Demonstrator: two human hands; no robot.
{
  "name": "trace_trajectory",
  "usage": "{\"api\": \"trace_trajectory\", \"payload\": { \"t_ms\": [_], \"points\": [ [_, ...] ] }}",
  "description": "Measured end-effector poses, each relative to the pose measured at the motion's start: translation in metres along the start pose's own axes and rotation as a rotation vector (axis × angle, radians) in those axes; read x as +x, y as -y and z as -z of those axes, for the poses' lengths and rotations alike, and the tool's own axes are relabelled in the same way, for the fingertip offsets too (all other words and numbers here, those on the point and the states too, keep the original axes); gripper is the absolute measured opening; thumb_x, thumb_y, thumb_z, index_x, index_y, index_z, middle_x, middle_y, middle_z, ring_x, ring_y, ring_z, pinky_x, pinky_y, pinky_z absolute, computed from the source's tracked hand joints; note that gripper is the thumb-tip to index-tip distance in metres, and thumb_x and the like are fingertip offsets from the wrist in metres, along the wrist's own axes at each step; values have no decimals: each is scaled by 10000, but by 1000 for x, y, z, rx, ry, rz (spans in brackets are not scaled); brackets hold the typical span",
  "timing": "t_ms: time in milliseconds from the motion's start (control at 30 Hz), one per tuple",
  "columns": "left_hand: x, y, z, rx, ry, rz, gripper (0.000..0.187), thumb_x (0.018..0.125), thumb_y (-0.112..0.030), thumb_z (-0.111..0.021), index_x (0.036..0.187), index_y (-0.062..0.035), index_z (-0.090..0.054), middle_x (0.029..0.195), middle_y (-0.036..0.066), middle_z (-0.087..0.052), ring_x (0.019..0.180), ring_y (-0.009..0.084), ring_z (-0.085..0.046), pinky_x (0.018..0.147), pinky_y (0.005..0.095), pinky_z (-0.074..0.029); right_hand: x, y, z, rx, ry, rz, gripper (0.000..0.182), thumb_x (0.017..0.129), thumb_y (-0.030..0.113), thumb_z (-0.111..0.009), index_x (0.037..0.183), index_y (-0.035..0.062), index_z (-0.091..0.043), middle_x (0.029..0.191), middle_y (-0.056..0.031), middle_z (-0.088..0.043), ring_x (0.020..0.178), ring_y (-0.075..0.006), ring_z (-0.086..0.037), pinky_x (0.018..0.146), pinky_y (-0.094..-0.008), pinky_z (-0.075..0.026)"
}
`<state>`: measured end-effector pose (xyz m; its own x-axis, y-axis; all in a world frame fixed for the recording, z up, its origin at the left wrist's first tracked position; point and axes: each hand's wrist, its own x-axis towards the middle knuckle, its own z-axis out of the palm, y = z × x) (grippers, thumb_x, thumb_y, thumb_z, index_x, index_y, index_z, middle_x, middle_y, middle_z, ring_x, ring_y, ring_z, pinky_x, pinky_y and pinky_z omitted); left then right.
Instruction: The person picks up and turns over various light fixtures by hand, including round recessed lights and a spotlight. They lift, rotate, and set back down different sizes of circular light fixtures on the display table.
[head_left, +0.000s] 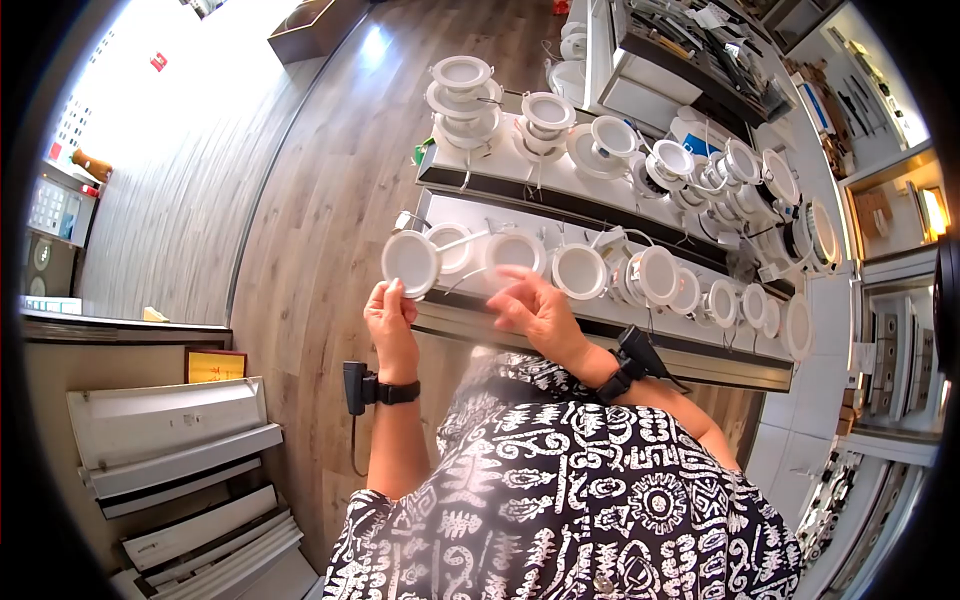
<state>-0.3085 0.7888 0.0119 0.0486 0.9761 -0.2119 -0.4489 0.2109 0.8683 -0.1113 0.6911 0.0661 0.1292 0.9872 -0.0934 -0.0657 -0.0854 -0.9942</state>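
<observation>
In the head view, my left hand [391, 318] pinches the lower edge of a round white downlight [410, 263], its flat face turned up toward me. My right hand [541, 312] hovers above the front of the display stand, fingers apart and slightly blurred, with nothing seen in it. Just beyond those fingers is another round downlight [515, 251], and a third downlight [578, 271] rests to the right. Behind the held lamp lies a smaller downlight [452, 247], partly covered by it. Both wrists wear black straps with small black devices.
The stepped white stand [520, 187] carries several more downlights with loose wires, some stacked [462, 100]. A tray of dark strips [700, 50] stands at the back right. Long white panels [165, 420] lean at the lower left. Wooden floor [320, 200] runs along the left.
</observation>
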Motion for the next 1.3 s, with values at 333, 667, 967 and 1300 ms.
{"api": "trace_trajectory", "payload": {
  "t_ms": [333,667,967,1300],
  "points": [
    [-11,-32,-17,252,307,-18,244,891,-87,-581,671,-78,-477,603,-69,-453,543,12,-394,493,179,-303,9,39,1,-1098,-182,710,495,858,300,-644,1249,29,-510,1015,-155,-609,856,-274,-610,758,-344,-451],
    [-7,-30,-18,382,516,-6,236,898,-62,-581,685,-60,-477,634,-80,-442,580,-4,-376,510,178,-302,1,3,0,-292,16,1,534,869,360,-640,1207,-30,-505,720,-111,-623,683,-111,-582,628,-288,-471],
    [13,-14,-18,271,325,-24,189,937,-169,-573,793,-48,-573,640,-44,-501,558,14,-407,498,172,-301,1,3,13,-49,-63,-185,383,883,268,-610,1111,-35,-560,860,-41,-647,766,-92,-575,690,-240,-461],
    [72,58,17,552,68,137,192,898,-196,-641,947,-20,-580,786,46,-632,662,105,-629,577,217,-521,-3,18,18,396,-208,-191,184,924,269,-564,881,105,-492,605,85,-308,495,-24,-242,461,-201,-206]
  ]
}}
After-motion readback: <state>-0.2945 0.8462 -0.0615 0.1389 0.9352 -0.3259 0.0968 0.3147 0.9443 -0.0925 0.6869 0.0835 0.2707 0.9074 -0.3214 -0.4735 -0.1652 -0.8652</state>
